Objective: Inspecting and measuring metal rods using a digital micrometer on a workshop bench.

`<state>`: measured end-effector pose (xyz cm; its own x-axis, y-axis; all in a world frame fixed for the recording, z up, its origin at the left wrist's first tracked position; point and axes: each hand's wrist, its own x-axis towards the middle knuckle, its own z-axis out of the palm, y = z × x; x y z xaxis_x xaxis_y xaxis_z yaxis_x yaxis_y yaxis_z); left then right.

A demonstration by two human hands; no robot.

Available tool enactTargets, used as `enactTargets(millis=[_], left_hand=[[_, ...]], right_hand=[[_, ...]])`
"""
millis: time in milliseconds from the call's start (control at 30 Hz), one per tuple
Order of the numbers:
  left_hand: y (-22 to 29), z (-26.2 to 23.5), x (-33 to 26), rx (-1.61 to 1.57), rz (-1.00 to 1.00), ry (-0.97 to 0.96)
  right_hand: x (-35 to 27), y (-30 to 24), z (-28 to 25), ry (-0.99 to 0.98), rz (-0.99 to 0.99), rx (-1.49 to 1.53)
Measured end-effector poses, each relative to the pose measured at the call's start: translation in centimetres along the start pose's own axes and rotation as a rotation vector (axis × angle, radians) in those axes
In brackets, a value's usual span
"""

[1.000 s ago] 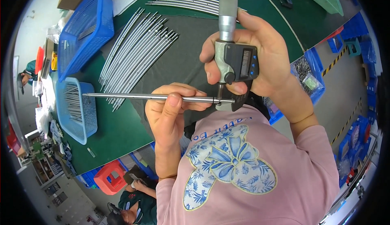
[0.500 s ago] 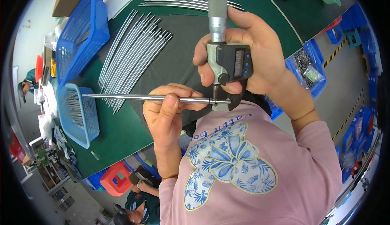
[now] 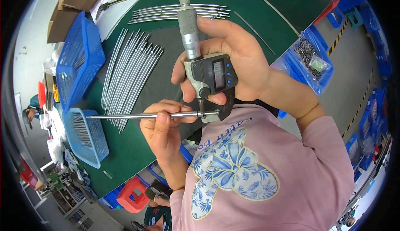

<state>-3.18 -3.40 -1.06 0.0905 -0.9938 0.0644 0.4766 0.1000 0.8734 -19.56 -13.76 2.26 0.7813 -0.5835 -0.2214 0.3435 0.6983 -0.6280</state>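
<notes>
Micrometer [image 3: 204,70], grey metal with black digital housing, is gripped in the person's right hand [image 3: 248,70], fingers curled round its frame. Left hand [image 3: 160,133] pinches a slender silver metal rod [image 3: 112,117] between thumb and fingers; the rod's right end lies in the micrometer's gap, contact with both faces not discernible. Beyond: light-blue perforated plastic basket [image 3: 102,154] holding rods; silver metal rods [image 3: 129,79] fanned on dark cloth [image 3: 157,87]; deep-blue perforated plastic basket [image 3: 85,79].

A green table [image 3: 129,149] bears dark cloth [image 3: 163,84] and rods [image 3: 131,77].
</notes>
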Motion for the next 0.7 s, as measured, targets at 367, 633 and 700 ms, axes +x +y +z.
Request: enactTargets(millis=[367, 633, 700], left_hand=[[0.50, 0.23, -0.08, 0.033, 0.006, -0.016], [0.47, 0.32, 0.09, 0.023, 0.003, -0.039], [0.32, 0.30, 0.08, 0.015, 0.003, -0.033]], right_hand=[[-0.39, 0.06, 0.35, 0.015, -0.007, 0.064], [-0.49, -0.13, 0.32, 0.022, -0.019, 0.023], [-0.45, -0.05, 0.21, 0.037, -0.028, 0.009]])
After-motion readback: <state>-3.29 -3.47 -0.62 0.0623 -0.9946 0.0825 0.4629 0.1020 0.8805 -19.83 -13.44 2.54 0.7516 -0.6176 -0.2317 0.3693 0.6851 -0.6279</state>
